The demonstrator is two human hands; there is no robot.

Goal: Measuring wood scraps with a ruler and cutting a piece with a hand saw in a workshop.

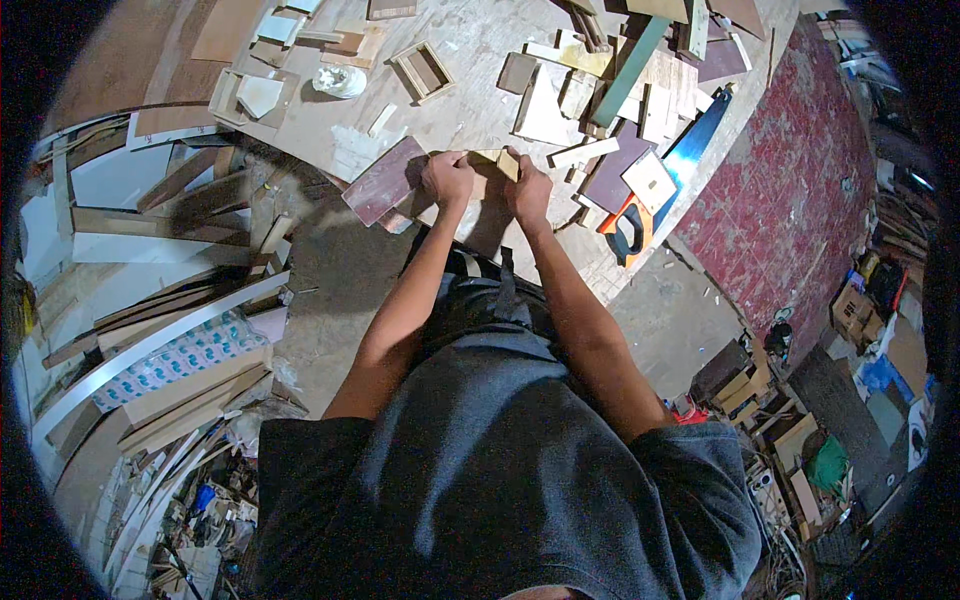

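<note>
Both my hands are at the near edge of a wooden worktable (455, 125). My right hand (528, 190) is closed on a small light wood block (509, 164), its fingers wrapped round the near side. My left hand (448, 180) is curled closed by a thin pale strip (484, 155) that runs between the hands; how far the strip reaches into the fingers is hidden. Below the strip lies a brown wooden piece (488, 185), partly in shadow. Beside my left hand is a flat reddish-brown board (388, 182), sticking out past the table edge.
A handsaw (628, 232) with an orange and black handle lies on the table's right side among wood offcuts. A small open wooden box (422, 73) and a white jar (340, 82) stand farther back. Planks (160, 225) are stacked at left; a red floor sheet (770, 190) is at right.
</note>
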